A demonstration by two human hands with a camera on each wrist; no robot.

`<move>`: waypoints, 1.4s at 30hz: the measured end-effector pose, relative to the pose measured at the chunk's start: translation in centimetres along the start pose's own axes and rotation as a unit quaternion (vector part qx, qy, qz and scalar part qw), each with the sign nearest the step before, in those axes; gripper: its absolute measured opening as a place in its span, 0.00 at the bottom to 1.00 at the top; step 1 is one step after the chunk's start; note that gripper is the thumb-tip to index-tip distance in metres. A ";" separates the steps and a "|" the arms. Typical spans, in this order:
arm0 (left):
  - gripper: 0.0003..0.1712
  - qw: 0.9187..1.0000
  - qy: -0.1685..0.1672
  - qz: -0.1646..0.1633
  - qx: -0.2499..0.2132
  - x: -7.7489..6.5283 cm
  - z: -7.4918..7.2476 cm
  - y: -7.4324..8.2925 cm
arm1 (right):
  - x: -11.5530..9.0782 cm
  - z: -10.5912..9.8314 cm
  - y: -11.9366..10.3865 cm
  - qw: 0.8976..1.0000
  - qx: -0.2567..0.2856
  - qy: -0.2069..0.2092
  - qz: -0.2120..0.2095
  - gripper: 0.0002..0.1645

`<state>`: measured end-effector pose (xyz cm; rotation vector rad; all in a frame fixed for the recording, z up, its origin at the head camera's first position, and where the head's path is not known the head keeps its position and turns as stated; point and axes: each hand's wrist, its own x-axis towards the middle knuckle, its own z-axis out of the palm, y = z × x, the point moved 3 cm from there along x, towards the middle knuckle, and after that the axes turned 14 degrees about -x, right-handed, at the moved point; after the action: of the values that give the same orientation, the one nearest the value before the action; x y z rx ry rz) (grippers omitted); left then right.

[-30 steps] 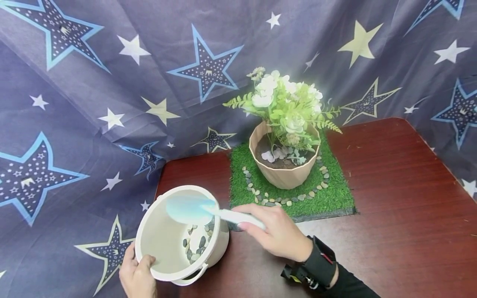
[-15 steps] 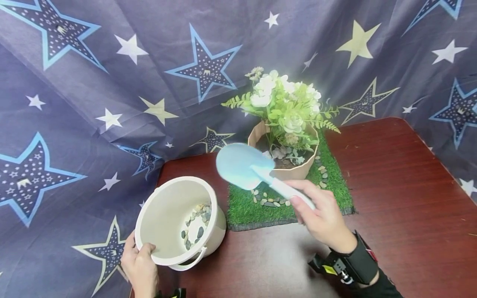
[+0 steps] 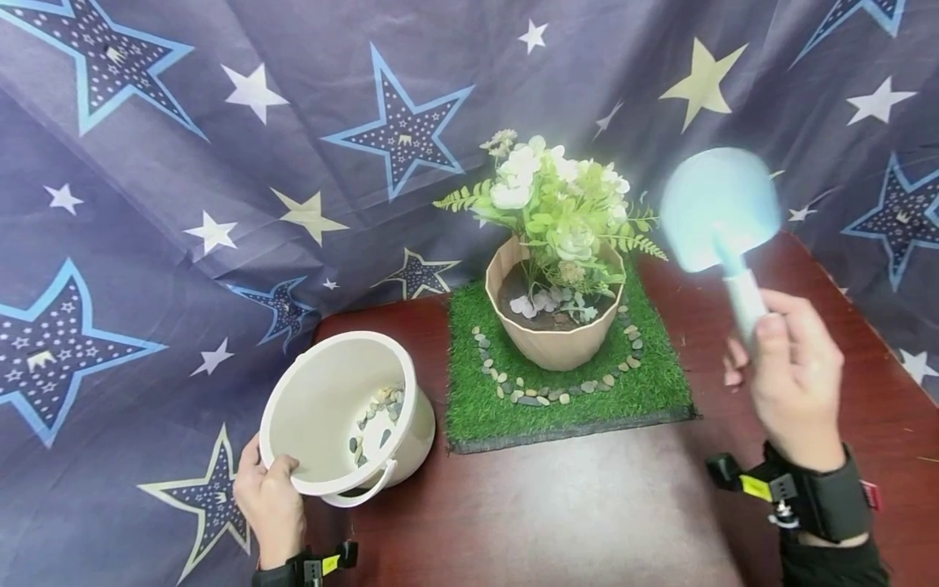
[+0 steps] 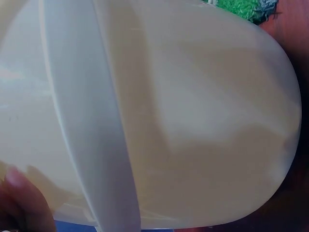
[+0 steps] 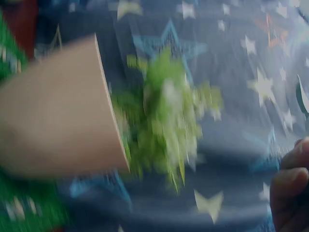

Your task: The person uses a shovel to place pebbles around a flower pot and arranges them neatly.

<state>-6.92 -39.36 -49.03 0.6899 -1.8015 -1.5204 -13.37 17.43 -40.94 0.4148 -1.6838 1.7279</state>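
Note:
At the left of the table my left hand [image 3: 271,505] grips the rim of a cream bucket [image 3: 333,387], thumb inside and fingers outside. The bucket leans toward me, and several pebbles [image 3: 377,416] lie on its floor. In the left wrist view the bucket's wall [image 4: 203,111] and handle [image 4: 91,111] fill most of the picture. My right hand [image 3: 795,375] holds a light blue trowel [image 3: 722,204] by its white handle, blade up, over the table's right side. The blade is blurred. Only some fingers [image 5: 289,179] of that hand appear in the right wrist view.
A beige pot [image 3: 561,346] with soil, white flowers and green leaves [image 3: 565,204] stands on an artificial grass mat [image 3: 469,416]. A curved row of pebbles [image 3: 543,395] borders the pot's front. A star-patterned curtain [image 3: 352,49] hangs behind the reddish-brown table [image 3: 550,505].
My right hand has swung the trowel from over the bucket, past the pot, to the far right, turning the blade upward. The bucket in my left hand has shifted slightly up and left.

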 end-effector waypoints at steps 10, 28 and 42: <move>0.35 0.999 0.002 0.000 -0.040 1.8 1.2 -0.3 | 2.3 -7.6 2.6 0.933 -0.339 0.069 0.101 0.12; 0.35 1.000 0.015 0.004 -0.009 4.9 3.1 -0.1 | 3.1 -13.0 10.6 0.806 -0.547 -0.048 0.219 0.22; 0.36 1.000 0.014 0.014 0.025 6.7 4.4 -0.2 | 0.8 -14.1 17.0 0.807 -0.518 -0.126 0.254 0.29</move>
<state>-14.60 -41.70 -48.58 0.7033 -1.8263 -1.4463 -21.90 32.37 -54.81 -0.3756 -2.7945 0.7864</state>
